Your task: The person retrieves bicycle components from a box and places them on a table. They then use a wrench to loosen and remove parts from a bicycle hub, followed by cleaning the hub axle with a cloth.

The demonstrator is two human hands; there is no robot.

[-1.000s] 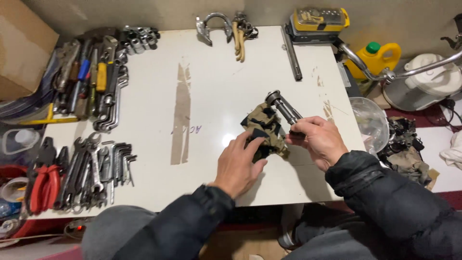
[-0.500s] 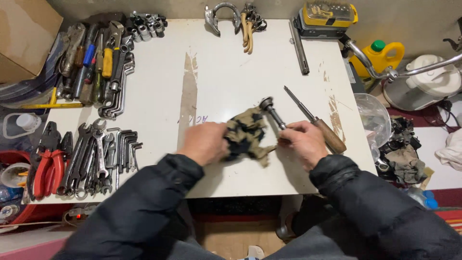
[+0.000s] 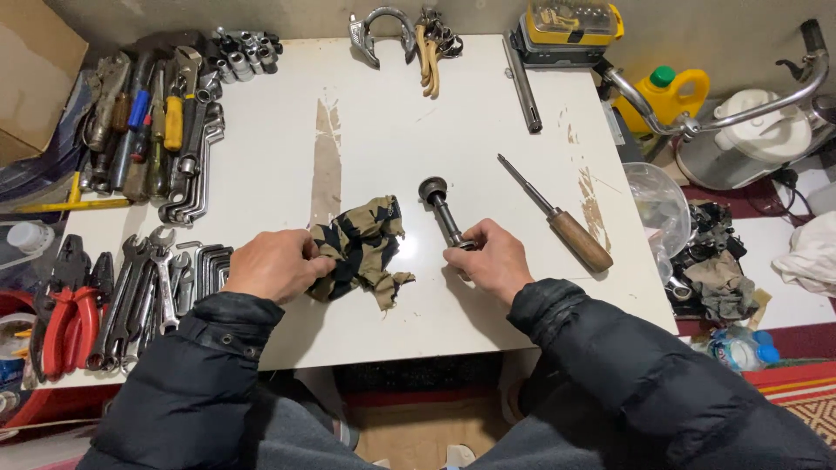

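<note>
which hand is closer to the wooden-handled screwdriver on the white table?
Right. The right hand sits just left of the wooden-handled screwdriver, gripping a dark metal rod with a round head. The left hand is far left, on the camouflage cloth rag.

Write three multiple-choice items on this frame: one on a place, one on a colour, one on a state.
1. Where does the screwdriver lie?
A. right of the right hand
B. among the wrenches
C. under the rag

2. What colour is the jug's cap?
A. red
B. green
C. black

3. What is the left hand doing?
A. resting flat on bare table
B. holding pliers
C. gripping the rag

Key:
1 A, it lies on the table just right of the right hand, which holds the metal rod.
2 B, the yellow jug carries a green cap.
3 C, the left hand has its fingers closed on the camouflage rag.
</note>
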